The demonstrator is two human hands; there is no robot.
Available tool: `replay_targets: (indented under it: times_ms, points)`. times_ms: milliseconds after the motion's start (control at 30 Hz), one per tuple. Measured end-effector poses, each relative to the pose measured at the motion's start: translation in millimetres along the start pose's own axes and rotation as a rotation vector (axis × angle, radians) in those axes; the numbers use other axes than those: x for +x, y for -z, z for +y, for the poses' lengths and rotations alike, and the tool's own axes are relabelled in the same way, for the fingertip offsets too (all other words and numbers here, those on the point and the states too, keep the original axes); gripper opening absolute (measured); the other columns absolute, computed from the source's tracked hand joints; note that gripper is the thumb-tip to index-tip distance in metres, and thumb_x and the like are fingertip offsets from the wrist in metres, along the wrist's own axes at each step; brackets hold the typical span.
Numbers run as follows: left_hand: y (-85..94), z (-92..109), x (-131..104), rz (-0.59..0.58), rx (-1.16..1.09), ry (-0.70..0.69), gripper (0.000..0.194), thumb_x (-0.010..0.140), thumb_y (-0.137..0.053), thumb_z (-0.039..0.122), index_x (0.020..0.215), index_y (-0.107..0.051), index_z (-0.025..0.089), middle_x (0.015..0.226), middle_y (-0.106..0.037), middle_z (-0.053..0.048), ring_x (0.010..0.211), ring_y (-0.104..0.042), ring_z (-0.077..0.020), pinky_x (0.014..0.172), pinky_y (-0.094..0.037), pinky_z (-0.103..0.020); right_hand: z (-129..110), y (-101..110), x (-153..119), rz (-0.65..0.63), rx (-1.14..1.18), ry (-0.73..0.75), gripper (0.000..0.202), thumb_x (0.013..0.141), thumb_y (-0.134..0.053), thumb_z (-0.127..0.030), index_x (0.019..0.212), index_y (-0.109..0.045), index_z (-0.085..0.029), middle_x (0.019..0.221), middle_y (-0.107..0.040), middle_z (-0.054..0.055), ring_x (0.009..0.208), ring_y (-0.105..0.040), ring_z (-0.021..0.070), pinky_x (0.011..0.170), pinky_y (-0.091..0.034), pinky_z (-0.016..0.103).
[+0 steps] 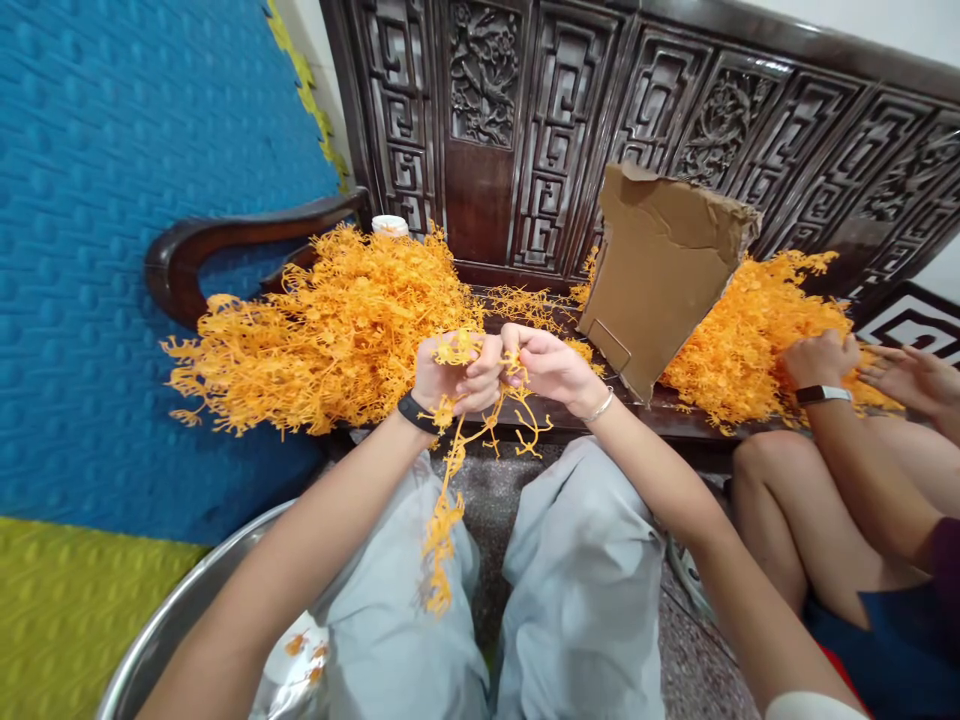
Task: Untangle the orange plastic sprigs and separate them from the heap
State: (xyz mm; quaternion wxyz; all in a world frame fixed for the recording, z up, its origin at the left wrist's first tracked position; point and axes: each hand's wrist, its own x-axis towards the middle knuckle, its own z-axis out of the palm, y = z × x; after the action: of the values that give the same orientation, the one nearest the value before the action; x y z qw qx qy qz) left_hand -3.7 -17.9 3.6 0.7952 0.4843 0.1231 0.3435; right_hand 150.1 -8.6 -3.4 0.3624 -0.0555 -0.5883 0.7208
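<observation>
Above my knees, both hands meet over thin, branching orange plastic sprigs. My left hand (459, 372), with a black band at the wrist, has its fingers curled round some of them. The fingertips of my right hand (546, 362), which wears a bracelet, pinch a sprig close beside the left. A long orange sprig strand (442, 545) hangs down from the hands between my legs. Just behind my left hand lies a big heap of orange sprigs (330, 330) on the dark wooden bench. The exact joint between the fingers is too small to make out.
A cardboard sheet (660, 280) stands upright on the bench, dividing off another orange heap (757, 340). At the right, a co-worker's hands (817, 362) are at that heap. A metal basin (187, 610) sits at lower left; a white container (390, 226) stands behind the left heap.
</observation>
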Motion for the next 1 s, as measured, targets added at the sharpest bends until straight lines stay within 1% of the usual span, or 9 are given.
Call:
replay_targets:
  times_ms: [233,300,433,533,633,800,867,933,1000]
  points:
    - [3.1,-1,1,-0.191,0.030,-0.036,0.043,0.061,-0.061,0.044,0.041,-0.032,0.019,0.028,-0.022,0.006,0.015,-0.027,-0.0091,0.021,-0.019,-0.021,0,2,-2,0.003,0.019,-0.018,0.027,0.069,-0.073,-0.031,0.072,-0.052,-0.014,0.062,-0.050,-0.003,0.053,-0.046,0.0063,0.054,-0.037,0.021]
    - [4.1,-2,1,-0.162,0.033,-0.025,0.045,0.063,-0.060,0.046,0.041,-0.031,0.019,0.027,-0.021,0.005,0.015,-0.027,-0.0092,0.022,-0.019,-0.021,0,2,-3,0.015,0.014,-0.021,0.026,0.070,-0.072,-0.030,0.073,-0.052,-0.014,0.063,-0.050,-0.003,0.054,-0.046,0.0062,0.054,-0.037,0.021]
    - [9.2,-7,3,0.023,0.006,0.020,0.057,0.074,-0.040,0.063,0.040,-0.022,0.021,0.027,-0.015,0.005,0.013,-0.023,-0.0099,0.021,-0.020,-0.024,2,0,-2,0.035,0.033,-0.007,0.026,0.070,-0.070,-0.028,0.070,-0.048,-0.015,0.060,-0.045,-0.004,0.053,-0.044,0.0065,0.052,-0.036,0.020]
    - [8.5,-10,5,0.098,-0.079,-0.073,0.061,0.077,-0.028,0.068,0.040,-0.015,0.022,0.027,-0.003,0.007,0.012,-0.013,-0.0090,0.019,-0.015,-0.025,1,-5,2,0.055,0.112,0.058,0.035,0.065,-0.072,-0.026,0.064,-0.038,-0.018,0.056,-0.034,-0.006,0.050,-0.038,0.0060,0.049,-0.036,0.019]
    - [-0.9,-7,6,0.096,-0.114,-0.158,0.059,0.081,-0.025,0.064,0.041,-0.016,0.022,0.028,-0.008,0.006,0.013,-0.014,-0.0084,0.019,-0.016,-0.024,-2,-5,5,0.165,0.045,0.091,0.034,0.066,-0.071,-0.031,0.067,-0.039,-0.019,0.060,-0.037,-0.005,0.052,-0.039,0.0063,0.050,-0.039,0.019]
    - [-12.0,0,13,0.111,-0.065,-0.136,0.044,0.084,-0.037,0.042,0.048,-0.035,0.018,0.036,-0.029,0.004,0.024,-0.036,-0.0084,0.029,-0.028,-0.021,3,37,2,0.548,-0.532,0.041,0.026,0.075,-0.062,-0.028,0.095,-0.047,-0.021,0.069,-0.051,-0.005,0.062,-0.052,0.0090,0.064,-0.046,0.023]
    - [-9.1,-2,15,0.140,0.028,-0.043,0.033,0.083,-0.040,0.029,0.053,-0.045,0.016,0.038,-0.034,0.004,0.028,-0.040,-0.0082,0.032,-0.030,-0.019,9,65,-4,0.694,-0.945,-0.143,0.029,0.076,-0.059,-0.021,0.102,-0.046,-0.020,0.069,-0.055,-0.005,0.064,-0.055,0.0096,0.067,-0.047,0.023]
    - [-4.4,-6,17,0.195,0.151,0.036,0.026,0.081,-0.042,0.023,0.059,-0.051,0.015,0.039,-0.037,0.004,0.029,-0.040,-0.0077,0.032,-0.029,-0.019,15,93,-13,0.809,-1.437,-0.469,0.019,0.081,-0.054,-0.020,0.099,-0.051,-0.018,0.082,-0.061,0.000,0.075,-0.058,0.0100,0.072,-0.046,0.021]
    - [-0.4,-10,17,0.238,0.247,0.072,0.022,0.082,-0.044,0.021,0.062,-0.053,0.014,0.041,-0.038,0.004,0.030,-0.040,-0.0073,0.032,-0.028,-0.019,21,114,-22,0.849,-1.552,-0.605,0.015,0.080,-0.055,-0.017,0.094,-0.057,-0.015,0.090,-0.065,0.007,0.084,-0.060,0.0154,0.076,-0.045,0.025]
